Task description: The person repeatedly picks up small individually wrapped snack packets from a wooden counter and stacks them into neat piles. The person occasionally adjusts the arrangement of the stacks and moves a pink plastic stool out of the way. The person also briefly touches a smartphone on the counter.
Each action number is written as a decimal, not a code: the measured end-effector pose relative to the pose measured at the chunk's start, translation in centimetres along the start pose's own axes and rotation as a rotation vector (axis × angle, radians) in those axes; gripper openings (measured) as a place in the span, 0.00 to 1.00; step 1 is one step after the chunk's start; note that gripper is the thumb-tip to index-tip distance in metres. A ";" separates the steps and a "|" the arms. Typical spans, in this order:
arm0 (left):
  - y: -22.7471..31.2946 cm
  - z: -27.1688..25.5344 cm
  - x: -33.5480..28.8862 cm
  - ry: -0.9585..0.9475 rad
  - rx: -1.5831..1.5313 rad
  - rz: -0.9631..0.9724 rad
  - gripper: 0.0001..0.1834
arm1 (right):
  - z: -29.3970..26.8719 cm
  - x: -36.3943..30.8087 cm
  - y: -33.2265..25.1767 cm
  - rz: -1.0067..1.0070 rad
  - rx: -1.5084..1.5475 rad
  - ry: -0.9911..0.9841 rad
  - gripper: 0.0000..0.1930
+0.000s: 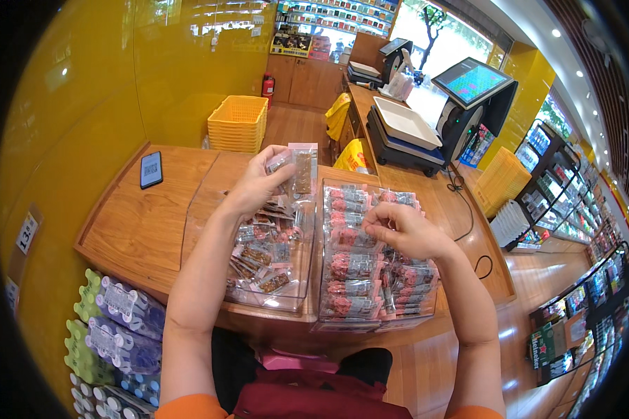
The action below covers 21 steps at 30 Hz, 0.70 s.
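My left hand (262, 183) is closed on small snack packets, held up over the far end of a clear plastic bin. One packet (303, 174) stands upright, flat and see-through with a pink edge and a brown bar inside. Below, in that left bin (304, 279), similar packets (258, 262) lie loosely in a jumble. My right hand (405, 227) hovers over a second clear bin (325, 307), its fingers pinched together; whether anything is between them cannot be made out. Pink and silver packets (353, 265) fill this bin in neat stacked rows.
A phone (151, 170) lies on the wooden counter (140, 223) at left. Weighing scales with a tray (407, 124) and a touchscreen (472, 82) stand at far right, with a black cable (468, 209). Stacked yellow baskets (236, 126) are beyond; bottle packs (126, 328) sit lower left.
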<state>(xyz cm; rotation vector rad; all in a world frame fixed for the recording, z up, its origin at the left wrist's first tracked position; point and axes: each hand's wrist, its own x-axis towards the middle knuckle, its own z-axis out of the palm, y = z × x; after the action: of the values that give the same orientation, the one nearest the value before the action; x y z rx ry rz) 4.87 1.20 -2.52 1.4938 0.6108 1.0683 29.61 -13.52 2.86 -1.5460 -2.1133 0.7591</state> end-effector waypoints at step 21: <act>-1.3 1.6 0.1 -0.222 -0.263 -0.049 0.20 | 4.7 6.9 0.3 -0.027 0.163 0.343 0.20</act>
<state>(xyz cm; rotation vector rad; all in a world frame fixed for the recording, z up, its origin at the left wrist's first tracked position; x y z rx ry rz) 6.52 0.82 -3.65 1.3372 0.3348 0.8924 24.81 -7.71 -0.86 -1.4413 -1.7744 0.5918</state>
